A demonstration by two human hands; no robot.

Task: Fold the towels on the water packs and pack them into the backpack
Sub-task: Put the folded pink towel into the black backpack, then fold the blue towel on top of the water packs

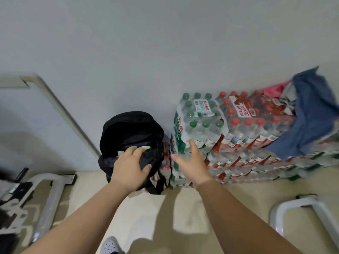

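Against the far wall point(146, 43), on the floor point(146, 208): black backpack point(128, 131), upright, mouth gaping. Inside the mouth, a scrap of pale green towel point(145, 147), mostly hidden. Left hand point(131, 167) clamped on the near rim of the bag, thumb on the right side, fingers curled over the edge and touching the green cloth. Right hand point(190, 162) just right of the bag, spread wide and holding nothing, fingertips up against the near face of the green-capped water pack point(198, 125). Touching the bag on its right, stacked water packs point(256, 143) running along the wall, red caps farther right. Draped over the far right end of the stack, a blue towel point(308, 114), unfolded and hanging down the near side; behind it a pink towel point(275, 88), only a corner showing. Near left, white metal frame point(49, 198) on the floor; near right, another white bar point(293, 213). Bottom edge, a white perforated shoe point(110, 244).
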